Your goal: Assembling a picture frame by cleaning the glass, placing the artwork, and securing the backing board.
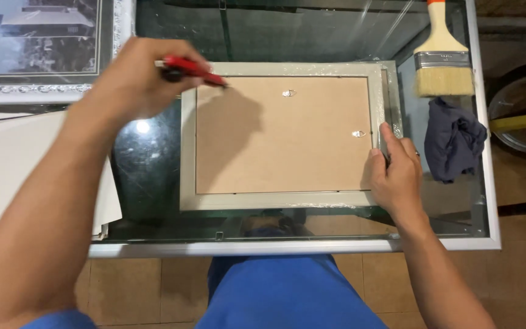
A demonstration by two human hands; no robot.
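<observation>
Picture frame (287,137): rectangular, pale silver-grey moulding, laid face down near the middle of a glass-topped table (153,170). Brown backing board was exposed, with two small metal hangers (288,93) fixed to it. Clear wrapping was seen along the edges.

Left hand (138,79): closed around a red-handled tool (193,70), its tip set at the frame's upper left inner corner.

Right hand (397,170): pressed against the frame's right edge, fingers bent over the moulding.

Adjacent items: a wide paintbrush (444,61) and a crumpled dark cloth (455,140) lay at the right. An ornate framed picture (44,49) was placed at upper left, white sheets (7,164) below it.
</observation>
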